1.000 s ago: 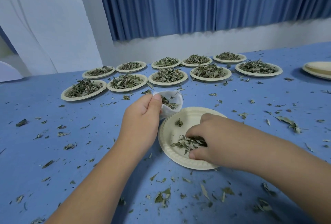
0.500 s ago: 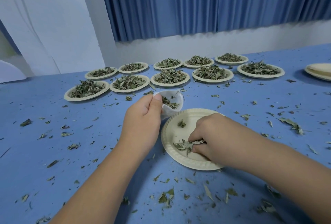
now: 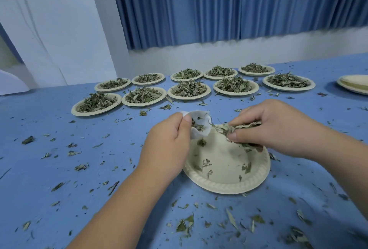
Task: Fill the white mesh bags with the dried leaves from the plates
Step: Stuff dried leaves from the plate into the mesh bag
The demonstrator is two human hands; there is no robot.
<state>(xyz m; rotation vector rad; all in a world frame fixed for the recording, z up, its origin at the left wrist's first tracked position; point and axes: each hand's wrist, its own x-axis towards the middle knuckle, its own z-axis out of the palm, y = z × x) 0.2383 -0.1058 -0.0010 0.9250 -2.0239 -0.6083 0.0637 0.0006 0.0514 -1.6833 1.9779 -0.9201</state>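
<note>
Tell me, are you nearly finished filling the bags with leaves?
Not nearly. The near pale paper plate is almost emptied. The left hand holds the small white mesh bag open while the right hand holds a bunch of dried green leaves at its mouth. Ten full plates wait behind.

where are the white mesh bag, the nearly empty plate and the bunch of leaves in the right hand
white mesh bag (image 3: 202, 120): head view, inner wall of its open mouth
nearly empty plate (image 3: 225, 161): head view, bare centre
leaf bunch (image 3: 229, 129): head view, middle of the pinched clump
</note>
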